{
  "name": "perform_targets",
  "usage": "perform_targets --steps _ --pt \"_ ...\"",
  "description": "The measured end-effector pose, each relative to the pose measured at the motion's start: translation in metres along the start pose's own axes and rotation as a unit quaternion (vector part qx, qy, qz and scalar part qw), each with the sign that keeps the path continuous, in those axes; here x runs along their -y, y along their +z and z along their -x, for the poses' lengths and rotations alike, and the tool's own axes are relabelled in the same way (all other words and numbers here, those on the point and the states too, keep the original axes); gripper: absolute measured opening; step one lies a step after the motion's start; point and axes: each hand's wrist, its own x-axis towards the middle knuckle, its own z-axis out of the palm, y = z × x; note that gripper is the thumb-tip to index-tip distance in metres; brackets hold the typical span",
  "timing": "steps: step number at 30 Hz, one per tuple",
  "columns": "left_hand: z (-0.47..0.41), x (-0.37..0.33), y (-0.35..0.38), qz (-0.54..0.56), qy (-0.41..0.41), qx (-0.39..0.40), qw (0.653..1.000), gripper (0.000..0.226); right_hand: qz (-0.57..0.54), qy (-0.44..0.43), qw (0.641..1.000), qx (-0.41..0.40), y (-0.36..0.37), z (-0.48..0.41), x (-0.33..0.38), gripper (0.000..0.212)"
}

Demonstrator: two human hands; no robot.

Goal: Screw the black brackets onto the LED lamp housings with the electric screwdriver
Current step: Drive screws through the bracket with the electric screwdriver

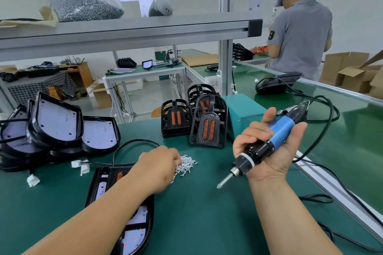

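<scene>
My right hand [267, 149] is shut on the blue and black electric screwdriver [263, 147], held above the green mat with its bit pointing down and left. My left hand [159, 165] rests knuckles-up at the left edge of a small pile of silver screws [187, 164], fingertips curled into the pile. Whether it holds a screw is hidden. Under my left forearm lies an LED lamp housing [132, 223] with a black bracket on it. More housings [56, 126] are stacked at the left. Black brackets with orange lenses [207, 128] stand at the back centre.
A teal power box [241, 114] stands behind the brackets. The screwdriver cable [323, 147] loops to the right along the aluminium table rail. White connectors [83, 166] on wires lie by the housing. A person in grey stands at the far bench, back turned. A bag of screws sits on the overhead shelf.
</scene>
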Motion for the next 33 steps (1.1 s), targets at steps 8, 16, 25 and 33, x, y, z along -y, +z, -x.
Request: perform_targets --steps 8,16,25,33 --pt "0.044 -0.016 -0.012 0.791 -0.193 -0.052 0.579 0.007 0.123 -0.094 0.972 -0.178 0.011 -0.006 -0.022 0.03" --pt "0.061 -0.032 -0.005 0.845 -0.213 -0.054 0.487 0.024 0.11 -0.105 0.967 -0.206 0.013 -0.004 -0.027 0.03" --pt "0.063 -0.043 0.0 0.862 -0.213 -0.047 0.458 0.005 0.098 -0.101 0.966 -0.216 0.013 -0.003 -0.027 0.032" --pt "0.064 -0.053 0.008 0.889 -0.263 -0.036 0.373 0.017 0.092 -0.107 0.965 -0.22 0.014 -0.003 -0.027 0.032"
